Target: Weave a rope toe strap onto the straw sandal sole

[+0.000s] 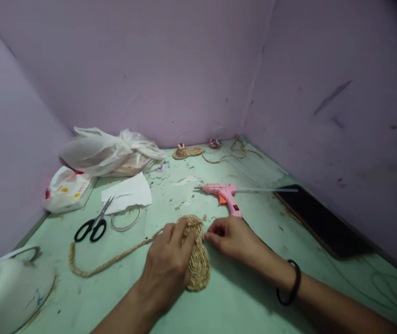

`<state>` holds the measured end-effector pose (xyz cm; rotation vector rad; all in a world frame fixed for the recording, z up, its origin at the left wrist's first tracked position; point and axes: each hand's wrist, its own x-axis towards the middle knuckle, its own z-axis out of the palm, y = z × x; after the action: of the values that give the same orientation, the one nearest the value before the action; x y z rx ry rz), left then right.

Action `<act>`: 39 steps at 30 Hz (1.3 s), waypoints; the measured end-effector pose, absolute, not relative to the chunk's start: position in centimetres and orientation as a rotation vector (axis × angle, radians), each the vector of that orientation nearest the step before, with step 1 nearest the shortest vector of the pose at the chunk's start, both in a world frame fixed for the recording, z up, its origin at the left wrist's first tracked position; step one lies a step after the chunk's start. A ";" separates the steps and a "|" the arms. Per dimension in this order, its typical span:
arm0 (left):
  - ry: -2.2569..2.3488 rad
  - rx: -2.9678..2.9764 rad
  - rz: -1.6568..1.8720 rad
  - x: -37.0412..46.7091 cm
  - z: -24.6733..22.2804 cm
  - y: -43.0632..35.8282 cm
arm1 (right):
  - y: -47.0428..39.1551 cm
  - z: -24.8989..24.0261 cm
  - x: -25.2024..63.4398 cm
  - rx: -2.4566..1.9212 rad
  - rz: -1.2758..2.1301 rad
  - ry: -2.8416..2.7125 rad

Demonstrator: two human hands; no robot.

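A small sole-shaped piece of coiled straw rope (199,271) lies on the table in front of me. My left hand (170,255) rests over its left side, fingers bent and pressing on it. From under those fingers a loose tail of the rope (107,265) runs left in a curve. Close to the sole's upper right edge is my right hand (231,236), thumb and fingertips drawn together in a pinch. Whatever may be between those fingertips is too small to make out. A pink glue gun (221,189) with a long clear glue stick lies just beyond my right hand.
Black-handled scissors (95,227), white paper (132,192) and a ring (125,227) are at left. Behind them sit white plastic bags (111,150). A finished-looking straw slipper (187,152) and a bead jar (215,141) stand by the wall. A dark phone-like slab (323,222) lies right.
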<state>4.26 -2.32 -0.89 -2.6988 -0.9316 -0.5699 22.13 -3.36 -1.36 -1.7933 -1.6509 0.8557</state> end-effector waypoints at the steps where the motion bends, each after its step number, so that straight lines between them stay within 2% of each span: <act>1: -0.957 -2.688 -0.586 4.2 -1.0 -2.3 | -3.5 -1.1 22.1 -1.819 0.863 -1.679; 8: -1.122 -2.549 -0.738 3.4 -1.5 -1.9 | -3.6 -0.8 20.0 -1.891 0.759 -1.553; 12: -1.430 -2.537 -0.637 3.3 -1.8 -2.3 | -2.7 -1.8 19.1 -1.543 1.045 -1.206; 16: -1.470 -2.599 -0.710 3.0 -2.3 -2.4 | -2.3 -2.0 18.6 -1.304 1.359 -0.803; 24: -1.340 -2.705 -0.985 1.7 -1.3 -2.2 | -2.8 -1.1 19.9 -1.287 1.436 -0.768; 29: -1.414 -2.820 -0.686 0.4 0.2 -1.5 | -2.8 -1.0 21.1 -1.267 1.527 -0.765; 34: -1.171 -3.114 -0.244 -0.1 2.0 -1.7 | -2.9 -1.5 21.5 -1.361 1.362 -0.800; 36: -1.299 -3.078 -0.277 -0.4 2.7 -1.2 | -2.7 -1.7 21.7 -1.407 1.342 -0.807; 39: -1.735 -2.705 -0.578 -1.9 3.5 0.7 | -2.5 -1.9 22.0 -1.410 1.331 -0.889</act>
<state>-1.89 0.74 3.46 -2.7052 -1.7347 -0.5784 22.02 -2.48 -1.87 -1.4095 -0.8891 1.3311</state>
